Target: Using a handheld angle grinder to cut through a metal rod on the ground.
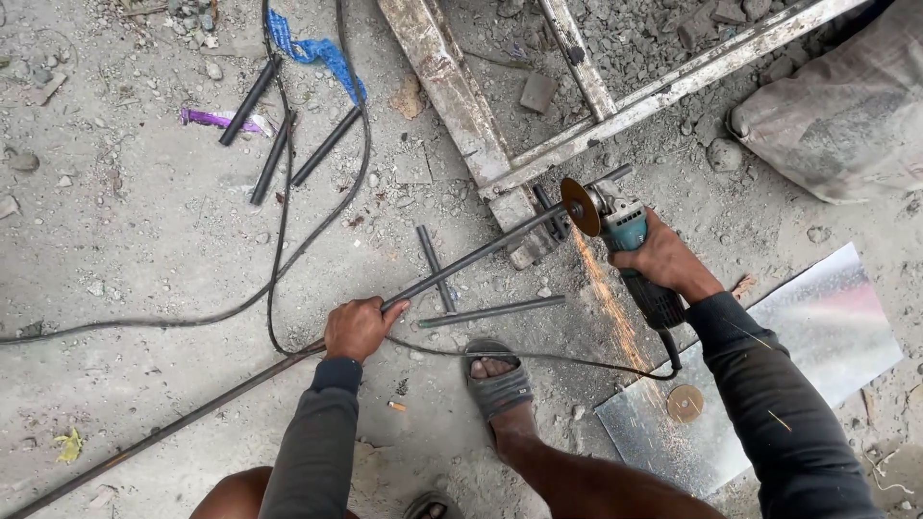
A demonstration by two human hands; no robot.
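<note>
Cutting a long steel rod on the ground with an angle grinder

Your left hand [358, 327] is clenched around the long steel rod [192, 413], which lies slantwise across the concrete floor [144, 240] with its far end propped on the metal frame [461, 106]. Your right hand [663, 259] grips the body of the teal angle grinder [625, 240], whose disc [580, 206] bites the rod just beside the frame, throwing sparks toward your sandalled foot [498, 384]. The rod looks stiff and heavy, likely to spring or roll, so it is best held near the cut, as you have it. Short cut pieces [288, 144] lie well left of the frame; a shiny metal sheet [817, 327] lies to its right.
</note>
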